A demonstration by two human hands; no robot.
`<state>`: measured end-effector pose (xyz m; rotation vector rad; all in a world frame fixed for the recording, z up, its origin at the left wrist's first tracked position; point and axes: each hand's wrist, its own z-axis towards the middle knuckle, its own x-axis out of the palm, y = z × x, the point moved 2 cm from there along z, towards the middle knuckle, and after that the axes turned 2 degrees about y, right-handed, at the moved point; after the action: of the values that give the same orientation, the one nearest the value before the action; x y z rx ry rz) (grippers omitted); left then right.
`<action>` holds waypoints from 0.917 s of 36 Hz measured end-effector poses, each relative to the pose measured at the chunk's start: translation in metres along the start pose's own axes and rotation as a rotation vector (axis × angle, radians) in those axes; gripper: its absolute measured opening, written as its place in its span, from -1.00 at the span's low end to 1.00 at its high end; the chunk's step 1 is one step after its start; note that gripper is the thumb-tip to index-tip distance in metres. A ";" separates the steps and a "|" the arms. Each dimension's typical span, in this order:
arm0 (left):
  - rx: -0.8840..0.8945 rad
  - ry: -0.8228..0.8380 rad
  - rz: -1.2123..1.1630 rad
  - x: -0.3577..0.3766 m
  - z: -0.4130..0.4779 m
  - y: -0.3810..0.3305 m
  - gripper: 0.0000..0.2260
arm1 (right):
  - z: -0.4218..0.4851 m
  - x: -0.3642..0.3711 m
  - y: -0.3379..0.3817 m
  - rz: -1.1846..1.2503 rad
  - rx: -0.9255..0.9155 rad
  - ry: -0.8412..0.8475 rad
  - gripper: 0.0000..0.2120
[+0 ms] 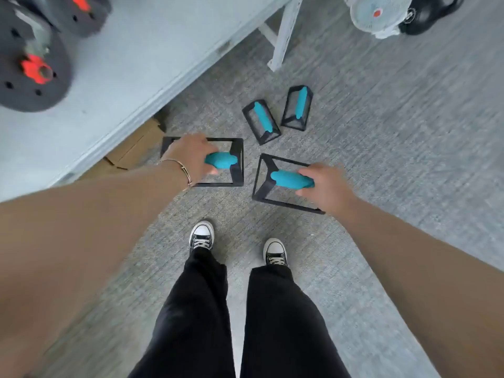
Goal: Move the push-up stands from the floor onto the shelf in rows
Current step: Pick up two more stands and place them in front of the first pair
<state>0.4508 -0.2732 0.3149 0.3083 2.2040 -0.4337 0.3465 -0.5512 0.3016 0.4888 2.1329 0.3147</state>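
Observation:
My left hand (191, 158) grips the blue handle of a black-framed push-up stand (236, 162), held above the floor beside the shelf edge. My right hand (324, 184) is closed on the blue handle of a second stand (266, 181), also lifted and tilted. Two more push-up stands rest on the grey carpet further away: one (262, 121) angled left, the other (297, 107) just to its right. The pale shelf (141, 58) runs along the upper left.
Black dumbbells with red hubs (32, 66) lie on the shelf at far left. A cardboard piece (133, 151) sits under the shelf edge. A white shelf leg (283, 36) stands behind the stands. A small fan (377, 15) and dark kettlebell (431, 15) are top right. My shoes (201, 236) stand below.

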 end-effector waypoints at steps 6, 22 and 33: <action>-0.084 -0.065 0.001 -0.088 -0.084 -0.030 -0.69 | -0.047 -0.094 0.030 -0.077 -0.096 -0.037 -0.57; -0.331 -0.320 -0.018 -0.254 -0.282 -0.043 -0.62 | -0.107 -0.304 0.190 -0.380 -0.462 -0.082 -0.52; -0.524 -0.426 -0.121 -0.320 -0.409 0.000 -0.67 | -0.135 -0.361 0.339 -0.534 -0.689 -0.065 -0.52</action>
<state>0.3592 -0.1282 0.8051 -0.1880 1.8351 0.0278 0.4994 -0.4195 0.7737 -0.4517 1.8498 0.6689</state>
